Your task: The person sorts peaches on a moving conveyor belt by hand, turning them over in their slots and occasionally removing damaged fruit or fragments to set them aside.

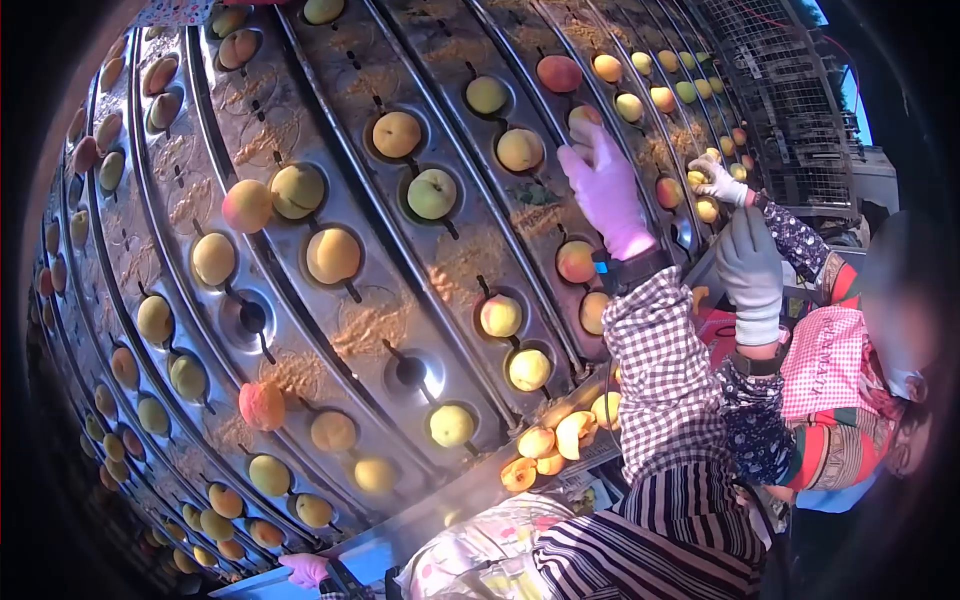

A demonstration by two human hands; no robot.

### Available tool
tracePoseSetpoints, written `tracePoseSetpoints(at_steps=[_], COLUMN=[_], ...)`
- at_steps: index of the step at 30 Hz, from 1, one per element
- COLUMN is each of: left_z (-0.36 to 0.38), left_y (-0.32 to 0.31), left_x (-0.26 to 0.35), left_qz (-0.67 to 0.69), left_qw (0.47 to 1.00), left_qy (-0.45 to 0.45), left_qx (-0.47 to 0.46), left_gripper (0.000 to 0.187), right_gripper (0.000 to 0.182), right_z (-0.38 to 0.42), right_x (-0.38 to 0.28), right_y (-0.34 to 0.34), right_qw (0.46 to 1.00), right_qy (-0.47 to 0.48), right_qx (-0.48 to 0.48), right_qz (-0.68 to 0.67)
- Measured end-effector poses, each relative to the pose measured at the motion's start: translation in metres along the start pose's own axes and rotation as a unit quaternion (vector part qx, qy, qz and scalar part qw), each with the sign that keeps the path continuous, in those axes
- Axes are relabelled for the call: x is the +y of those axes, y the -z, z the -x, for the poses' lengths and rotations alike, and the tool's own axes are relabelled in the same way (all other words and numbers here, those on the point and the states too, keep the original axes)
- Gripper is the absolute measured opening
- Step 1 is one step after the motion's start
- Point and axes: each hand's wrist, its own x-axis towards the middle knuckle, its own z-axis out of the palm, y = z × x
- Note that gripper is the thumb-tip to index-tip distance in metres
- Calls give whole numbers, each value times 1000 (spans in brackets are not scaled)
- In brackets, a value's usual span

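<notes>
My right hand [607, 195], in a pink glove, reaches over the metal conveyor of round cups. Its fingers are bent at a reddish-yellow peach [585, 117], whose top shows past the fingertips; the grip is partly hidden. Just above lies a redder peach [559, 73], and to the left a yellow-orange peach [520, 150] sits in its cup. At the bottom, my left hand [305, 569], also pink-gloved, rests at the conveyor's edge with its fingers pointing left. I see no fruit in it.
Metal bars [385, 235] divide the cup rows, and brownish pulp [370, 328] smears the plates. Cut and whole peaches [537, 442] lie along the near ledge. At right, a co-worker's white-gloved hand [722, 183] is among peaches, the grey-gloved hand [750, 270] nearer. A wire guard [790, 110] stands beyond.
</notes>
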Motion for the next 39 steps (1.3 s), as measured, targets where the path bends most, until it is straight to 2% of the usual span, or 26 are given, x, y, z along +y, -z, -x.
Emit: tracePoseSetpoints(at_steps=[1,2,3,6,8,9,10,12,15,18,19,22,25,27,28,30,32,33,36,39], left_z=[-8,-14,-20,-27,-28,-32,-36,-48,-55,-57,-65,-73,-76,-84,-89,-112,-126,-141,-177,-183], left_y=[-5,-10,-15,-18,-18,-20,-23,-29,-40,-33,-40,-44,-30,-31,-33,-42,-46,-51,-62,-56], left_x=[-3,-5,-7,-5,-4,-4,-5,-8,-8,-9,-13,-10,-3,2,2,1,2,1,-4,6], left_qz=[-2,4,11,34,51,48,46,23,27,27,20,32,14,17,19,7,-6,-19,-57,-45], left_qw=[1000,1000,1000,999,998,998,998,998,999,999,999,999,1000,1000,1000,1000,1000,1000,996,998], left_qy=[-6,-8,-10,8,17,15,14,9,20,-2,-17,12,2,-2,-4,-3,3,-8,-48,-42], left_qx=[-8,-12,-15,-25,-22,-26,-29,-49,-29,-40,-20,8,-23,-5,3,-3,-4,-15,-45,-28], left_gripper=[97,99,100,103,105,105,106,107,106,105,103,102,102,102,102,100,98,97,93,95], right_gripper=[44,43,42,43,50,55,61,63,63,59,56,55,53,51,53,56,57,59,62,63], right_z=[21,42,66,112,130,133,135,129,117,117,120,126,136,139,140,143,153,163,192,205], right_x=[10,20,29,82,105,82,70,65,62,45,45,47,61,68,65,69,92,90,71,83], right_y=[26,51,69,102,94,88,78,59,40,45,48,50,34,34,43,60,76,80,63,48], right_qw=[998,994,988,986,995,987,984,963,934,919,919,922,931,934,951,986,986,982,941,910], right_qy=[-19,-77,-128,-144,-69,-29,-27,80,48,48,52,3,93,127,116,-34,-115,-167,-35,-34], right_qx=[-38,-55,-25,71,59,40,21,-5,-121,-170,-171,-151,-61,-33,-47,7,74,44,-33,-28], right_qz=[-56,-50,-82,-55,38,151,173,257,332,352,352,356,348,333,283,162,94,72,335,413])
